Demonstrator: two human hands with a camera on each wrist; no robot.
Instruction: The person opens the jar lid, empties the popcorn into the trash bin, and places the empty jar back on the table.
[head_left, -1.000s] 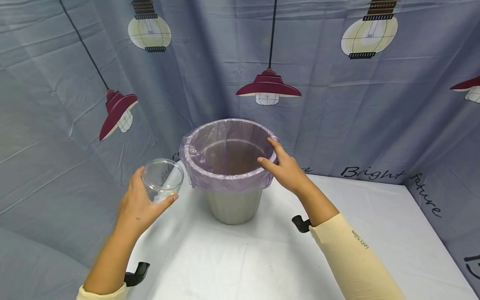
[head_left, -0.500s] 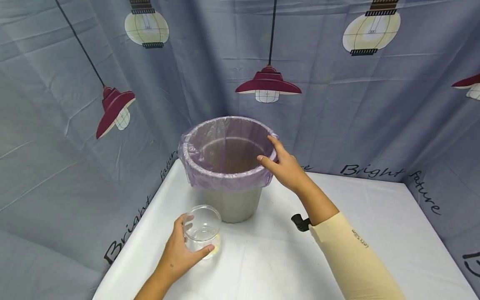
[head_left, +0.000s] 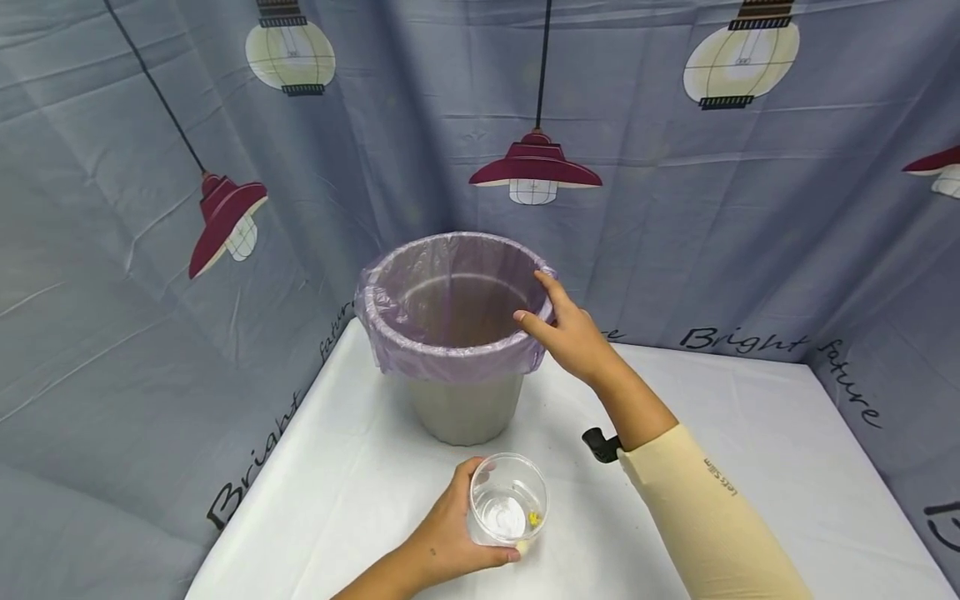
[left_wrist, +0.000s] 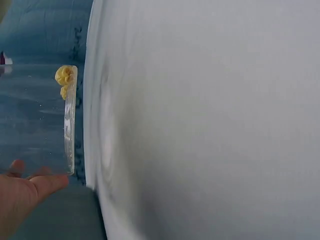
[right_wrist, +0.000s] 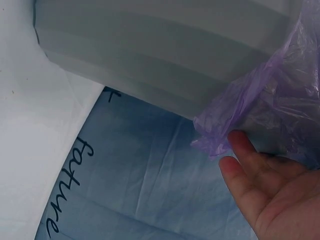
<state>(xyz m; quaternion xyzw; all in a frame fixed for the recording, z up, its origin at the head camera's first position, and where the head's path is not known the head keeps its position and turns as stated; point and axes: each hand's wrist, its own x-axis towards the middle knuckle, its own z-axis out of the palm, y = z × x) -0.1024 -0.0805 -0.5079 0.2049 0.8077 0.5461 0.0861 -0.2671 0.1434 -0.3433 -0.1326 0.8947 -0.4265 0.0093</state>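
Note:
My left hand (head_left: 457,533) grips a clear plastic cup (head_left: 506,500) from its left side, low in the head view and in front of the bin. A small yellow lump (head_left: 534,518) lies at the cup's bottom; the left wrist view shows the yellow lump (left_wrist: 64,76) against the base, above the white table. My right hand (head_left: 573,337) holds the right rim of a grey trash can (head_left: 465,408), thumb and a finger over the edge. In the right wrist view, other fingers (right_wrist: 242,182) stay outside, beside the purple bag (right_wrist: 235,110).
The trash can stands upright on a white-covered table (head_left: 720,450), with a purple liner (head_left: 450,364) folded over its rim. A blue-grey curtain (head_left: 637,250) printed with lamps surrounds the table at the back and sides.
My left hand has carried the cup from left of the trash can rightward and nearer to me, in front of the can. My right hand has stayed on the rim.

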